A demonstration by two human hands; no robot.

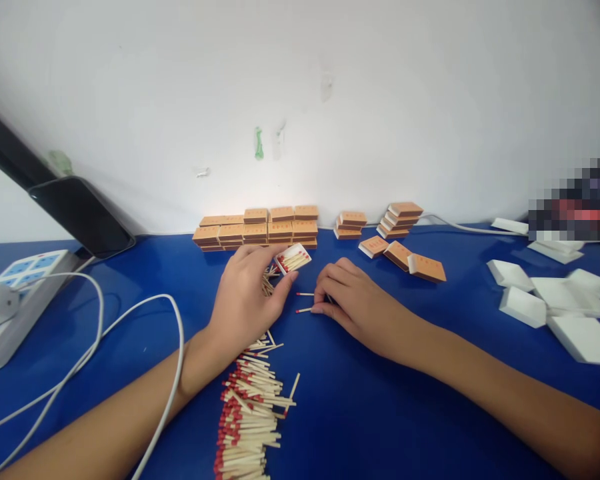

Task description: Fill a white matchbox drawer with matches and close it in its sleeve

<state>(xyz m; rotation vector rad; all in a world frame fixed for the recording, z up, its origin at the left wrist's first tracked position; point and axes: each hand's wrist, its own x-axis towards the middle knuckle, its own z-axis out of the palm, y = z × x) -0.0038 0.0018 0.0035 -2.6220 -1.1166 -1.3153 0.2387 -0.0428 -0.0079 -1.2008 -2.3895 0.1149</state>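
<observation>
I'm reading the head feed, clock centred on the white matchbox tray (293, 249), which is sitting near mid-view at the left fingertips, open side up and tilting toward the camera. The left hand (247, 290), at 8, is pinching the tray between thumb and fingers; red-tipped sticks are lying inside. The right hand (347, 293), at 4, is pressing its fingertips together on some matches (304, 310); two heads are poking out toward 9. I can't tell the full count, since the fingers are covering the other ends. A loose pile (253, 413) is lying on the blue counter (380, 413) between 6 and 7, heads mostly facing 9. Orange boxes are sitting in a row (255, 230) at 10 and in stacks (400, 220) between 2 and 3. White trays (583, 339) are lying around 3 to 4, and a power strip (33, 270) is resting near 9. Handling, my read: tray is looking like thin card, so light, springy, easily crushed; I'm favouring a soft pinch on opposite walls, keeping it fairly level against spills. Matches are looking feather-light, stiff but snappable, prone to rolling; I'm favouring bare wood mid-stick, fingers staying off the heads, no rubbing.
</observation>
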